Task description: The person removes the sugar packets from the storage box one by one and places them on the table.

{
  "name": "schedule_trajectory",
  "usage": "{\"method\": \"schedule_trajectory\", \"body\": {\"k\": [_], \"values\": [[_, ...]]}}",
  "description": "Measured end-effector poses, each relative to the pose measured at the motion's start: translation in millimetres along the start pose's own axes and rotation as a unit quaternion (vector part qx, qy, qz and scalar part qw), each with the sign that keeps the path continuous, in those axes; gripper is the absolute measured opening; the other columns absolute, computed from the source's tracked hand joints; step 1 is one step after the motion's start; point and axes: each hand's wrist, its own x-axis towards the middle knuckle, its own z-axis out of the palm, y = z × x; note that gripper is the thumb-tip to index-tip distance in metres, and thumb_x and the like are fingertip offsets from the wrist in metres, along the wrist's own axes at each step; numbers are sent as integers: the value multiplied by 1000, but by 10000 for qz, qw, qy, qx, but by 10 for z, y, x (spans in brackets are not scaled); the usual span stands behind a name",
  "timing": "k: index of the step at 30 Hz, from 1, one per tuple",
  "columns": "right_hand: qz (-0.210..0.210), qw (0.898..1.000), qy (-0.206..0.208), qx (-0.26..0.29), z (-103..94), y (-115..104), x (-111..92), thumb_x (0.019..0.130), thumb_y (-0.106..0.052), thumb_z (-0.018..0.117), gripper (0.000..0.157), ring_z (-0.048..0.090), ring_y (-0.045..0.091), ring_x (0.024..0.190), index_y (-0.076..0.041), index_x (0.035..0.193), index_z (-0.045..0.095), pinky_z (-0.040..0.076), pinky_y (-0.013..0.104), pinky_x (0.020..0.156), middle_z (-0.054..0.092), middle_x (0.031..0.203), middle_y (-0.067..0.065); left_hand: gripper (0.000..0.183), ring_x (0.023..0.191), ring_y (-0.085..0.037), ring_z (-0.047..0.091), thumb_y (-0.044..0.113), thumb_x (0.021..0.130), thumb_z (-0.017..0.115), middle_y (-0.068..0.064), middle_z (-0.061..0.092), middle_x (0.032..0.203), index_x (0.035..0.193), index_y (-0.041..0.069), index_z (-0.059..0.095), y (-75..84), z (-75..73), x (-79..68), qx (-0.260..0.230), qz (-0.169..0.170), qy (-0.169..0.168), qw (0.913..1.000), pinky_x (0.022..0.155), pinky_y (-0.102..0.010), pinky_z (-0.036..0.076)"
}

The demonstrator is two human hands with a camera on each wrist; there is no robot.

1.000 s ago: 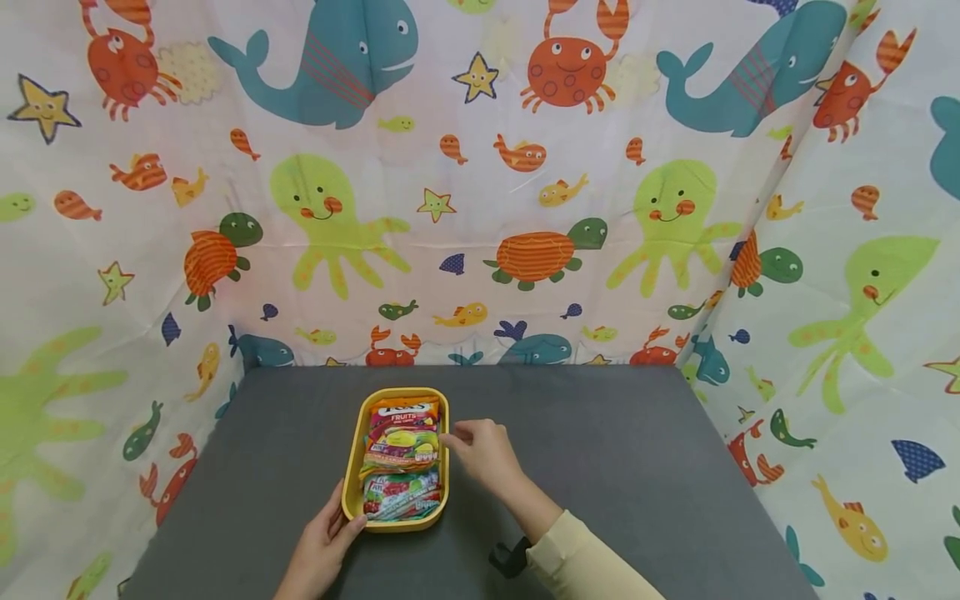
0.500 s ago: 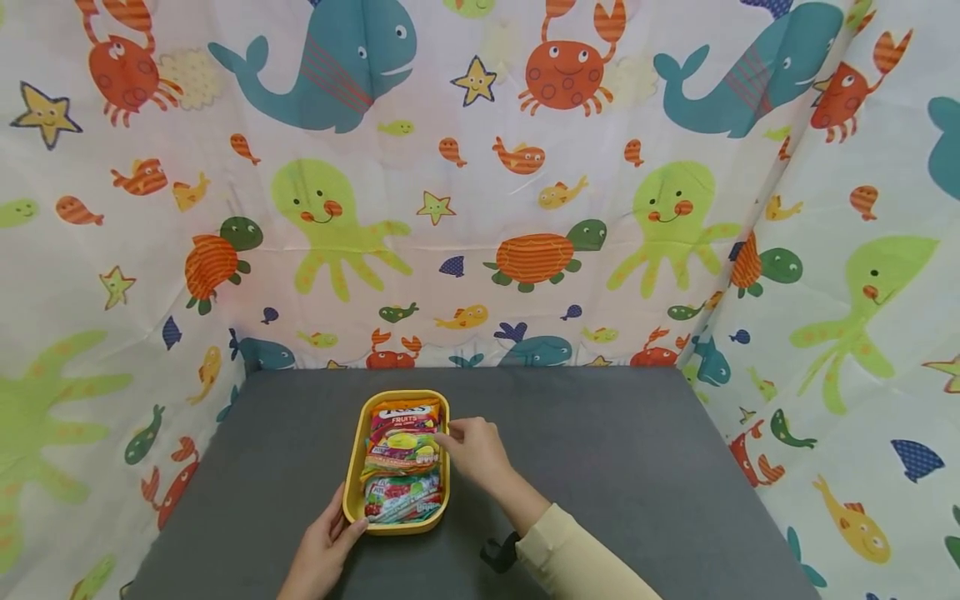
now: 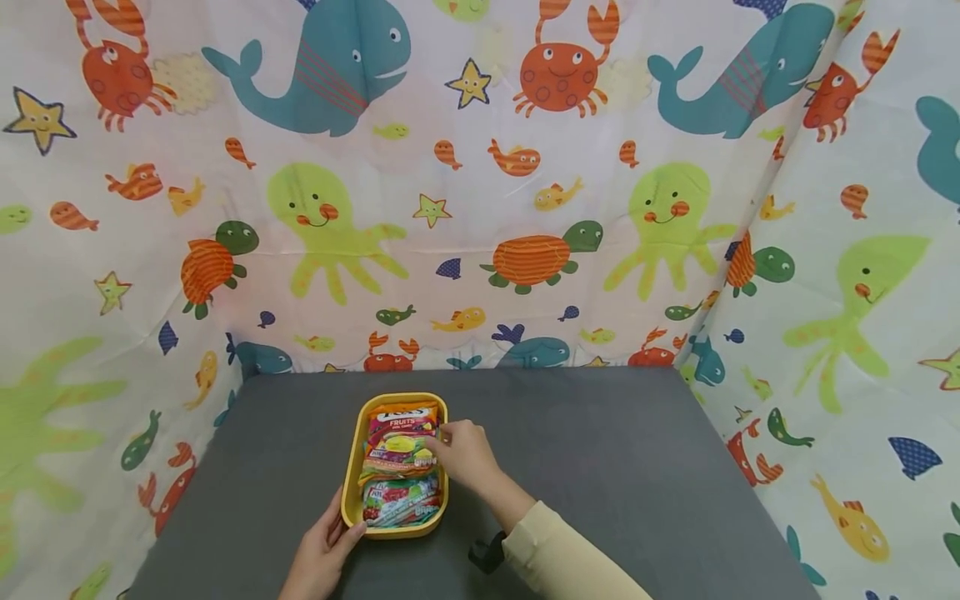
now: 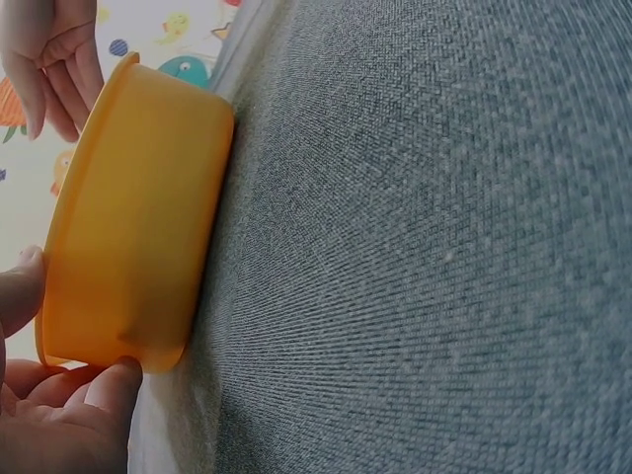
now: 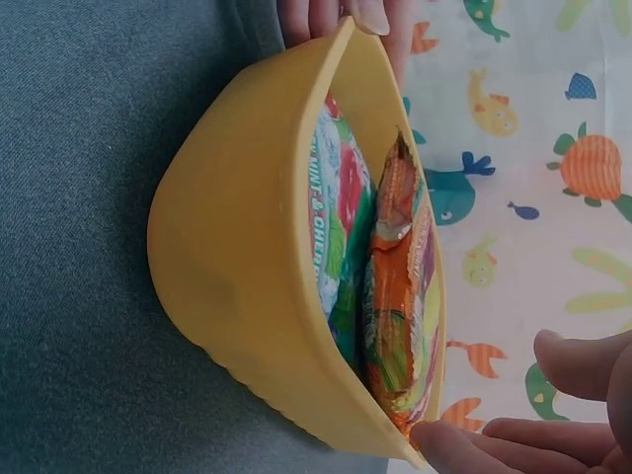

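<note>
1. Grip: my left hand [image 3: 324, 546] holds the yellow box [image 3: 352, 457] at its near-left corner, thumb at the rim, fingers against the outer wall.
2. My right hand [image 3: 468, 458] reaches over the box's right edge, thumb and fingers spread wide, one fingertip at the end of the yellow-and-purple packet [image 3: 397, 457]; whether I'm pressing, I can't tell.
3. That packet lies mid-box, overlapping the red packet [image 3: 401, 423] at the far end; the green packet [image 3: 397, 502] takes the near end.
4. I judge the step in hand to be settling packets; next probably calls for a light push or pinch, my left bracing the box.
5. The box sits left of middle, near the far edge of the grey table [image 3: 600, 467], with a sea-creature curtain [image 3: 450, 292] beyond.
</note>
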Motion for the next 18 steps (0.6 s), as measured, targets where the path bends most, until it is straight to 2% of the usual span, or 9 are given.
{"method": "schedule_trajectory", "body": {"k": [2,5,7,12,14,18], "values": [[26,10000,-71,9,14,9,9,97,-30,70,54,61,12,63,6,136,61,47,22,47,72,112,21,85,147,-35,32,35,101,62,-23,16,166,163,6,12,0,5,9,16,-17,-4,10000,106,-32,52],[118,9997,-191,8,36,-10,35,97,-30,70,53,53,13,50,5,135,61,41,22,42,71,88,17,84,147,-33,31,35,102,62,-22,17,166,162,6,12,7,-3,19,42,35,30,10000,108,-34,50],[170,9995,-250,-38,45,-38,55,97,-30,70,47,50,13,48,5,129,66,40,23,41,67,77,14,83,147,-32,31,35,102,62,-21,17,166,162,5,13,14,-8,26,31,96,40,9999,109,-34,49],[305,9990,-270,-193,93,-100,106,96,-29,71,41,61,12,66,4,121,69,53,25,51,72,92,11,84,148,-32,30,37,101,62,-20,17,166,162,5,12,18,-10,31,44,93,28,9999,109,-35,48],[423,9986,-256,-197,122,-131,121,95,-29,73,44,64,13,75,5,123,67,59,28,58,72,100,11,84,147,-32,31,36,101,63,-20,18,166,162,5,13,16,-8,26,49,61,46,10000,109,-34,48],[715,9969,-291,-172,173,-216,141,93,-30,75,45,64,17,78,4,120,67,62,33,63,68,95,9,84,146,-33,33,35,101,63,-23,18,165,162,4,14,11,-3,15,91,50,62,9999,108,-34,50]]}}
